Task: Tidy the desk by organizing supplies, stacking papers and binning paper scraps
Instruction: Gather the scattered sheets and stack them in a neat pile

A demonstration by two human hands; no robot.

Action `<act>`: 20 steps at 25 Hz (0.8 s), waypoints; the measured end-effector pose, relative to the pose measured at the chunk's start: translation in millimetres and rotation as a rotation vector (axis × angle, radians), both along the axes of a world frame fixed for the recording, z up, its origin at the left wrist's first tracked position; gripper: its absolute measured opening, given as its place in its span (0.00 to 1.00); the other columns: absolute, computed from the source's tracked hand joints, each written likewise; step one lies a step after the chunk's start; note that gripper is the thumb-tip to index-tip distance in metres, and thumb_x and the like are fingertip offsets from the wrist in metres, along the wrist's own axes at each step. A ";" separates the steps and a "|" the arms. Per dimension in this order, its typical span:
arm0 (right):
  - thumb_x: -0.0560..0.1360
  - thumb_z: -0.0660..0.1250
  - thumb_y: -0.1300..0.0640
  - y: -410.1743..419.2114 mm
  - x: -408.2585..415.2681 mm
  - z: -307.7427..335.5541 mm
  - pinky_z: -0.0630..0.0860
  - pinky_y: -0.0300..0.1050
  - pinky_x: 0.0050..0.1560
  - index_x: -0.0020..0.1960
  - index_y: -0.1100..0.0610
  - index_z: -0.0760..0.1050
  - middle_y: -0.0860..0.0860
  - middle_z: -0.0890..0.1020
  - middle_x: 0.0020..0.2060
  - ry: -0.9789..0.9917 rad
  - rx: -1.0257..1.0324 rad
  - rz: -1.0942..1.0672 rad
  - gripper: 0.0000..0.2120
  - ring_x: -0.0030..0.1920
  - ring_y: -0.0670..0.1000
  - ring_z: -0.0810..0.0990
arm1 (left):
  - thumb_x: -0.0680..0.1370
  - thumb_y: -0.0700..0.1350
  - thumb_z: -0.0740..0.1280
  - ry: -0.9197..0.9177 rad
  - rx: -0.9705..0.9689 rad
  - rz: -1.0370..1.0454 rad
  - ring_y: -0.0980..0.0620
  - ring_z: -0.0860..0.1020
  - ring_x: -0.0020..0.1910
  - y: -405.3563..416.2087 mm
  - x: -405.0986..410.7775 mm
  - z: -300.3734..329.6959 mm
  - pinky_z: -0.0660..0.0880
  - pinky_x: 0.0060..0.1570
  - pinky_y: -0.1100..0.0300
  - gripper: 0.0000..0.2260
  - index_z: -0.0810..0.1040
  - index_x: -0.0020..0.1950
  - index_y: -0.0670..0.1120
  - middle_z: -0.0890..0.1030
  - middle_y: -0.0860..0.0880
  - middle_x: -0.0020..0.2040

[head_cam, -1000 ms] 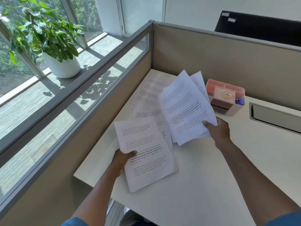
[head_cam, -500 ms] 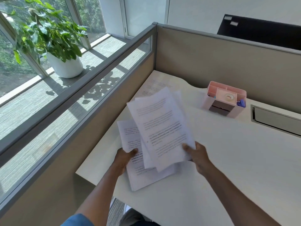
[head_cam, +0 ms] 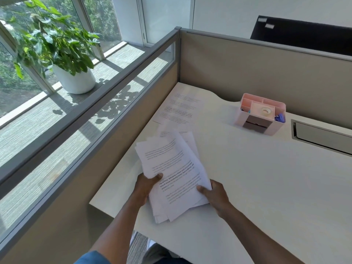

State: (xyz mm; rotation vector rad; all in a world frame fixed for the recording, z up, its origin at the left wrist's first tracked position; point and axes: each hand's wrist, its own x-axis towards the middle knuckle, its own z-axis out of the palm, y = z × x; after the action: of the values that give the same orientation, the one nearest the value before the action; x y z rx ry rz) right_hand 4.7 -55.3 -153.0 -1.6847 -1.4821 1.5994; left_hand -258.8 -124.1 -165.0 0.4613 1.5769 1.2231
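Observation:
A loose, uneven stack of printed sheets (head_cam: 171, 168) sits at the near left of the white desk (head_cam: 266, 187), held in both hands. My left hand (head_cam: 145, 185) grips its left edge with the thumb on top. My right hand (head_cam: 216, 195) grips the lower right corner, thumb on the top sheet. Two more printed sheets lie flat farther back: one (head_cam: 181, 109) near the desk's far left corner, another (head_cam: 167, 133) partly hidden under the stack.
A pink desk organiser (head_cam: 261, 113) holding a tape roll and blue clips stands at the back. A grey cable tray slot (head_cam: 322, 136) is set into the desk at right. Beige partition walls enclose the far and left sides. A potted plant (head_cam: 74, 80) stands beyond the glass.
My right hand has brought its sheets leftward and down onto the sheets in my left hand. The two bundles are now one stack held by both hands.

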 end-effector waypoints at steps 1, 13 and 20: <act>0.73 0.75 0.51 -0.3 -0.4 1.6 0.81 0.49 0.49 0.54 0.52 0.81 0.47 0.85 0.49 0.000 -0.009 0.029 0.11 0.49 0.50 0.83 | 0.66 0.51 0.81 -0.007 -0.001 -0.004 0.48 0.86 0.47 0.4 0.0 -1.0 0.83 0.42 0.54 0.23 0.81 0.59 0.50 0.87 0.49 0.52; 0.68 0.77 0.44 30.9 29.9 59.8 0.71 0.47 0.63 0.67 0.49 0.70 0.48 0.78 0.63 0.261 0.075 -0.001 0.31 0.66 0.47 0.75 | 0.68 0.45 0.79 -0.081 0.159 -0.245 0.39 0.84 0.54 17.8 -3.7 74.9 0.82 0.51 0.43 0.26 0.78 0.64 0.42 0.85 0.42 0.57; 0.66 0.80 0.51 34.6 19.1 119.8 0.81 0.54 0.55 0.61 0.57 0.76 0.54 0.85 0.56 0.438 0.222 -0.087 0.27 0.55 0.56 0.84 | 0.67 0.42 0.78 -0.081 0.244 -0.355 0.37 0.84 0.55 39.8 12.2 116.4 0.80 0.56 0.39 0.26 0.79 0.63 0.38 0.85 0.40 0.57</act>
State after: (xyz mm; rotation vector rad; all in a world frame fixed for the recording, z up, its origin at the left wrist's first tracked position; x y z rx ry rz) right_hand 23.8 -20.7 -33.2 -1.1679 -1.2870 1.5646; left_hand -246.6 -84.4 -48.5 0.8020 1.2178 1.1447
